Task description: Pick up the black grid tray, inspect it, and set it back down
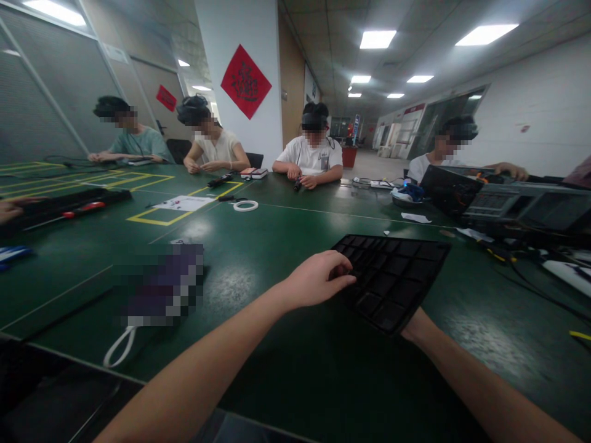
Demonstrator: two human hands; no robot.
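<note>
A black tray (399,271) with rows of square compartments is tilted up above the green table. Under its near right corner is my right hand (415,326), supporting it; the fingers are hidden behind the tray. My left hand (323,277) hovers at the tray's left side, its fingers bent over the compartments and the thumb apart from the index finger. No object shows between them. The compartments look dark, and whether small parts lie in them I cannot make out.
On the green table (277,224) lie a blurred-out phone-like object (161,286) with a white strap (120,347), a white ring (245,206) and a paper sheet (183,203). Computer cases (521,200) and cables stand at the right. Several people sit across the table.
</note>
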